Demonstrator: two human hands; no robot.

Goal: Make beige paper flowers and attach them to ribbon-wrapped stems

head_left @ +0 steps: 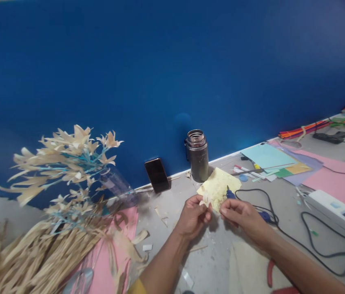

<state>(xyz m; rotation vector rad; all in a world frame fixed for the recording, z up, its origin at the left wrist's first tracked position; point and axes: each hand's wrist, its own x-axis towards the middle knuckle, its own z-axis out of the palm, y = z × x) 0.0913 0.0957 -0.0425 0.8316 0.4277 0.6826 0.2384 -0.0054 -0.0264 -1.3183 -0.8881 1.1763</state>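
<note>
My left hand (192,216) is closed around a small cream-coloured flower (205,199), its pale petals rising above the fingers. Close beside it, my right hand (246,218) has its thumb and fingertips pinched together; whatever is between them is too small to make out. Behind both hands lies a yellow sheet of paper (217,183) with bits stuck on it. A blue tool with a dark pointed tip, probably a glue gun (230,193), rests over the paper just past my right hand, which hides part of it.
Left stand finished pale flowers (77,153) on blue stems in a clear container (117,183), above dried husk strips (34,253). A phone (158,175) and an open steel flask (199,159) stand by the blue wall. Coloured paper (270,155), cables and a white power strip (334,212) lie right.
</note>
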